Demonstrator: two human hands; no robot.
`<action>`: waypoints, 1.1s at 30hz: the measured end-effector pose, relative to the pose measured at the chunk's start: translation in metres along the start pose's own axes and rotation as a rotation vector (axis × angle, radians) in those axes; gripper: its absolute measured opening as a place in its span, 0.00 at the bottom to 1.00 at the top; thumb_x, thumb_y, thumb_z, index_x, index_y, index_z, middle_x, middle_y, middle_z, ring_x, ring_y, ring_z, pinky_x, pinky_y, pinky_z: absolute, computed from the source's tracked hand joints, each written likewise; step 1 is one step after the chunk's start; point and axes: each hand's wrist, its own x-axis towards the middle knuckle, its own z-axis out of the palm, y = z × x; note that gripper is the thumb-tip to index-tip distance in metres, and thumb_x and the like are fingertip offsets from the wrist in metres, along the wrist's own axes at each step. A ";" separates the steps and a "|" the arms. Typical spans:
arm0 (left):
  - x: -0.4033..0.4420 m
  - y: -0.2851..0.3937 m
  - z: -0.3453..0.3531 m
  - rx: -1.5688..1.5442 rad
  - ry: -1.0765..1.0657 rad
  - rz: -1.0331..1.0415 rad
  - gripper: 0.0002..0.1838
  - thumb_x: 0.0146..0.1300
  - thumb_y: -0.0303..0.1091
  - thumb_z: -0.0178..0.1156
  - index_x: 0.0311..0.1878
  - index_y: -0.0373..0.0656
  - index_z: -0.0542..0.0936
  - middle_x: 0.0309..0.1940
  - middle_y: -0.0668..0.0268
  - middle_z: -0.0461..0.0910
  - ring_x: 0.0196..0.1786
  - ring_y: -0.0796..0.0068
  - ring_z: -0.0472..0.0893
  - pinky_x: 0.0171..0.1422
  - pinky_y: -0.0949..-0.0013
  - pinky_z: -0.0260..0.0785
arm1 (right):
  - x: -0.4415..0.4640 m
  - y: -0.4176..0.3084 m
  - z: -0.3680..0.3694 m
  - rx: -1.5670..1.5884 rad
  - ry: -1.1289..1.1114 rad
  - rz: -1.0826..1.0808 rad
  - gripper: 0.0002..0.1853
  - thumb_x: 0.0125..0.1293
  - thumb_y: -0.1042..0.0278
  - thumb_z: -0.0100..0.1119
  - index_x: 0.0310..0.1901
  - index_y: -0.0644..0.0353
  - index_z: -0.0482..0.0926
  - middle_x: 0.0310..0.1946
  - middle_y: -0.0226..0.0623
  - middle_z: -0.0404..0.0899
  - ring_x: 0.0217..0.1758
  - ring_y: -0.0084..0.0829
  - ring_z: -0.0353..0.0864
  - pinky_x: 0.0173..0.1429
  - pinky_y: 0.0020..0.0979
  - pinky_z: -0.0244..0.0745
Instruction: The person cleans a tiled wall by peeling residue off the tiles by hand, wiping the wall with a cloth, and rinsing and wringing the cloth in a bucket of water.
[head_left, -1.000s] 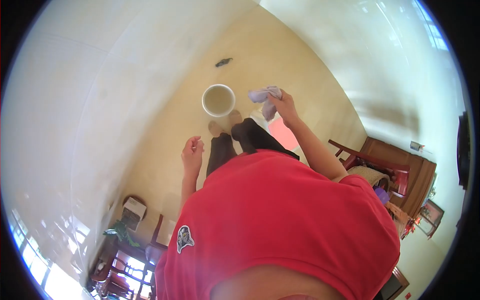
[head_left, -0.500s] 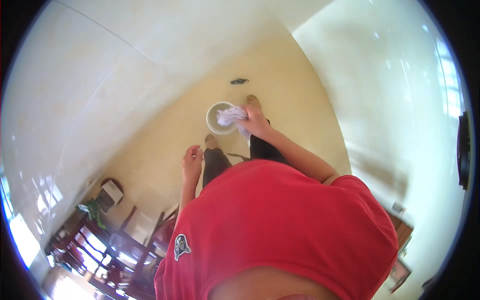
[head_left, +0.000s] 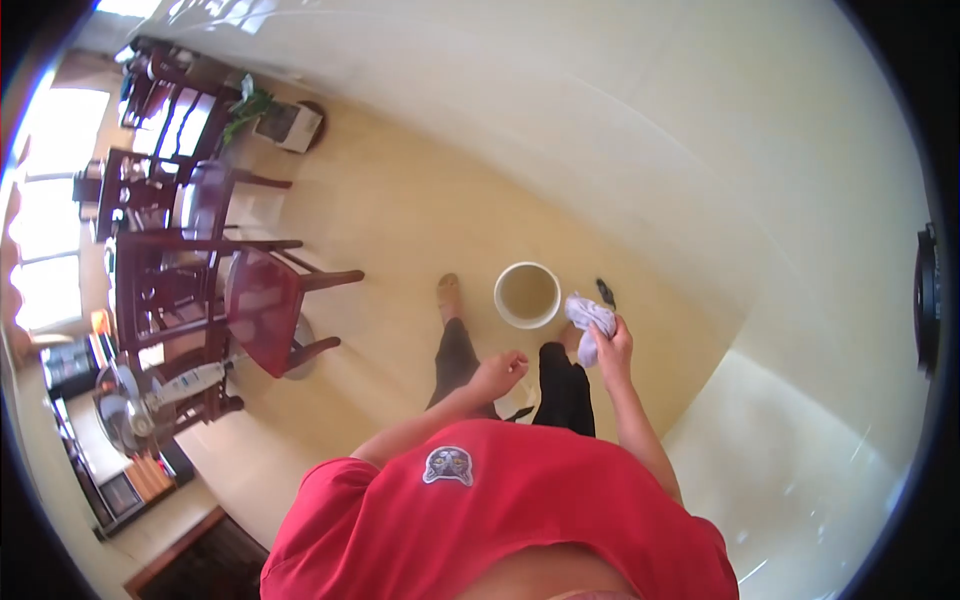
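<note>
My right hand point(head_left: 615, 348) is closed around a bunched, pale lilac cloth point(head_left: 592, 318), part of which hangs below the fingers. The cloth is just right of a white bucket point(head_left: 530, 324) that stands on the floor with murky, brownish liquid inside. My left hand point(head_left: 500, 376) is in front of my body, below the bucket in view, its fingers curled in with nothing visible in them. A small dark object point(head_left: 606, 293), too small to name, lies on the floor beyond the cloth.
Dark red wooden chairs point(head_left: 268, 308) stand to the left, near a fan point(head_left: 130, 415). A plant point(head_left: 245, 110) is by the far wall. Pale, shiny walls point(head_left: 640, 120) meet the tan floor point(head_left: 380, 200) ahead and to the right.
My view has turned left, bringing the chairs and fan further into sight. The cloth, over the bucket before, is now to its right, still in my right hand. My left hand has moved inward.
</note>
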 end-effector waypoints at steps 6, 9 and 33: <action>0.026 -0.058 0.006 0.022 0.045 -0.140 0.14 0.61 0.41 0.54 0.46 0.46 0.77 0.36 0.56 0.81 0.42 0.56 0.80 0.47 0.60 0.71 | 0.025 0.033 0.039 -0.043 -0.048 0.036 0.15 0.56 0.67 0.63 0.43 0.64 0.74 0.36 0.36 0.78 0.38 0.26 0.76 0.44 0.29 0.71; 0.058 -0.092 0.002 0.001 0.064 -0.149 0.15 0.61 0.42 0.53 0.48 0.47 0.77 0.38 0.54 0.80 0.43 0.54 0.80 0.47 0.60 0.71 | 0.050 0.100 0.068 -0.196 -0.046 -0.029 0.18 0.55 0.65 0.64 0.44 0.65 0.74 0.37 0.41 0.78 0.39 0.30 0.77 0.45 0.31 0.71; 0.200 -0.235 -0.021 -0.430 0.045 -0.400 0.15 0.65 0.35 0.53 0.51 0.40 0.74 0.33 0.71 0.75 0.34 0.82 0.73 0.40 0.77 0.65 | -0.096 0.448 0.203 -0.618 -0.655 0.854 0.40 0.54 0.45 0.59 0.56 0.73 0.60 0.45 0.60 0.75 0.49 0.55 0.75 0.54 0.46 0.71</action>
